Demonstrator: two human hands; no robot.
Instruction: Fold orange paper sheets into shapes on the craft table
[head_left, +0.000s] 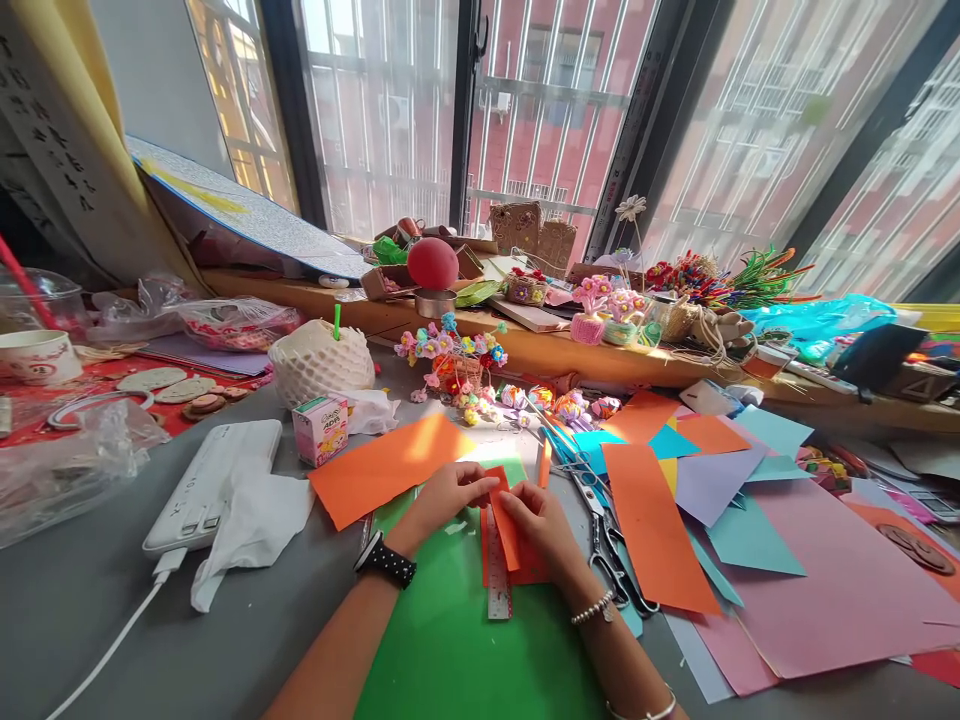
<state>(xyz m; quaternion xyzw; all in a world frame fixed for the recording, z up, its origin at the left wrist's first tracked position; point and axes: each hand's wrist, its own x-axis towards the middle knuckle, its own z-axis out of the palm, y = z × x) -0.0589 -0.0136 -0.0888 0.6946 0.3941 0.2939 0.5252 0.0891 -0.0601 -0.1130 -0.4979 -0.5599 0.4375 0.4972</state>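
Observation:
Between my two hands is a narrow strip of orange paper (505,528), held near its upper end. My left hand (459,492) pinches its left edge between thumb and fingers. From the other side my right hand (534,515) grips the strip with thumb and fingertips. Under the strip lies a clear ruler (499,598), partly hidden, on top of another orange paper piece (534,568). Both rest on a green cutting mat (442,640). Scissors (604,540) lie just right of my right hand.
A large orange sheet (394,460) lies beyond my left hand. Coloured papers (817,570) are spread at the right. A white power bank (217,480) with a cable, a tissue (259,520) and a small pink box (321,430) stand left. Craft flowers (454,350) line the back.

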